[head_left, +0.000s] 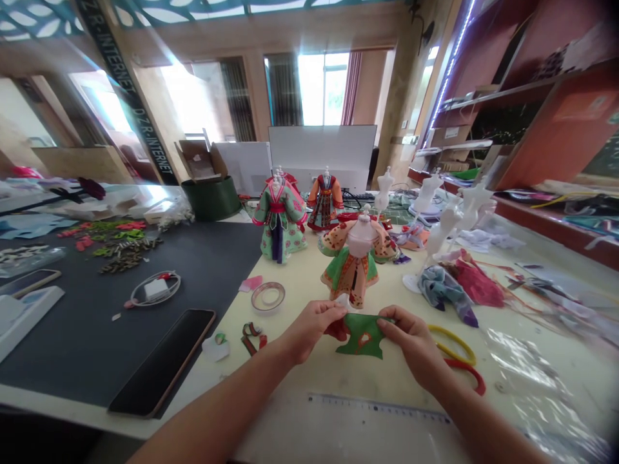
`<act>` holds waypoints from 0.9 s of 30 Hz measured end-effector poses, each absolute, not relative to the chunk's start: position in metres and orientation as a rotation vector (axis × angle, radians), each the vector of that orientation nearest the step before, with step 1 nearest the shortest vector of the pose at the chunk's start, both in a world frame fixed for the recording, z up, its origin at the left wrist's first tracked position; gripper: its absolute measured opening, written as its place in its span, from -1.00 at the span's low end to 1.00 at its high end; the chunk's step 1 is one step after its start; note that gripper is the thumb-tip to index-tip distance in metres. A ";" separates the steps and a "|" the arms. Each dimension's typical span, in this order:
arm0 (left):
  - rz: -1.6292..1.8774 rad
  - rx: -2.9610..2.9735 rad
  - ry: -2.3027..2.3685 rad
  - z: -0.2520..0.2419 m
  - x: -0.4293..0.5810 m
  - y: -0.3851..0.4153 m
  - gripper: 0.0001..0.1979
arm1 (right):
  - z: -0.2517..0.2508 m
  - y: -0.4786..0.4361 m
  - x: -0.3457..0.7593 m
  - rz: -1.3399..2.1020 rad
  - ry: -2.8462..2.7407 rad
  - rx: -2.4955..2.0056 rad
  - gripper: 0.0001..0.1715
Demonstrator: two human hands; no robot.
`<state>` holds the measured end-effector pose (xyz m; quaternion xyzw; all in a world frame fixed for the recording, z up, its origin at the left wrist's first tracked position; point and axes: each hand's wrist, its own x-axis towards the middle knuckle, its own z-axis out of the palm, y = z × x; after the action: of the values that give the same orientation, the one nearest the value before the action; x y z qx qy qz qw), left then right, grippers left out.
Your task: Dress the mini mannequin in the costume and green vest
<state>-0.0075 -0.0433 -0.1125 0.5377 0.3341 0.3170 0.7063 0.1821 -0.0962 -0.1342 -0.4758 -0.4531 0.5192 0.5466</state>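
The left hand [314, 325] is closed in a pinch at the upper left of a small piece of green cloth [351, 335], with a dark red patch [337, 330] showing just under its fingers. The right hand [411, 335] pinches the upper right corner between thumb and fingers. The cloth spreads between the two hands, over the near part of the pale desk [302, 283] and in front of a dressed form [358, 258]; whether its lower edge touches the desk, I cannot tell.

To handle it well, the pull on both corners is best light and even, just enough to flatten the top edge. The orange-edged shape [363, 339] in the middle looks like the weak spot, probably an opening, so a hard sideways tug could stretch it or fray its rim. Pinching close to the edge leaves the curved sides visible for checking that left matches right. The dark red patch is largely hidden by the left hand, so how it joins the green is unclear; it would be wise to free it from under the fingers before smoothing anything.

The ruler [387, 410] lies nearer the wearer, and yellow and red handles [454, 345], probably scissors, sit beside the right hand.
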 end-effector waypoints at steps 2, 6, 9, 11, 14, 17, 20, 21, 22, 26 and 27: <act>0.704 1.203 0.743 -0.112 -0.008 -0.043 -0.62 | -0.134 -0.096 0.181 1.265 -1.077 -1.105 -0.66; 0.681 1.221 0.748 -0.112 -0.008 -0.043 -0.56 | -0.133 -0.096 0.181 1.271 -1.082 -1.082 -0.68; 0.656 1.273 0.763 -0.114 -0.007 -0.043 -0.60 | -0.133 -0.096 0.182 1.263 -1.079 -1.080 -0.70; 0.622 1.330 0.760 -0.117 -0.006 -0.044 -0.54 | -0.134 -0.096 0.182 1.262 -1.082 -1.072 -0.70; 0.556 1.450 0.740 -0.122 -0.003 -0.045 -0.50 | -0.135 -0.095 0.183 1.223 -1.092 -1.086 -0.71; 0.567 1.595 0.799 -0.127 0.001 -0.048 -0.62 | -0.135 -0.095 0.183 1.207 -1.130 -1.101 -0.73; 0.651 1.665 0.866 -0.129 0.004 -0.049 -0.69 | -0.133 -0.098 0.183 1.264 -1.159 -1.071 -0.76; 0.672 1.659 0.865 -0.129 0.004 -0.049 -0.67 | -0.132 -0.099 0.183 1.292 -1.164 -1.049 -0.77; 0.683 1.645 0.852 -0.129 0.005 -0.049 -0.65 | -0.131 -0.100 0.183 1.323 -1.169 -1.021 -0.79; 0.679 1.560 0.765 -0.127 0.004 -0.048 -0.77 | -0.128 -0.103 0.183 1.467 -1.169 -0.868 -0.85; 0.679 1.522 0.753 -0.126 0.003 -0.048 -0.77 | -0.127 -0.103 0.183 1.497 -1.155 -0.846 -0.86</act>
<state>0.0032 -0.0475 -0.1257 0.6594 0.3262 0.2940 0.6102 0.1833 -0.1026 -0.1273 -0.3513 -0.4795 0.6217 0.5101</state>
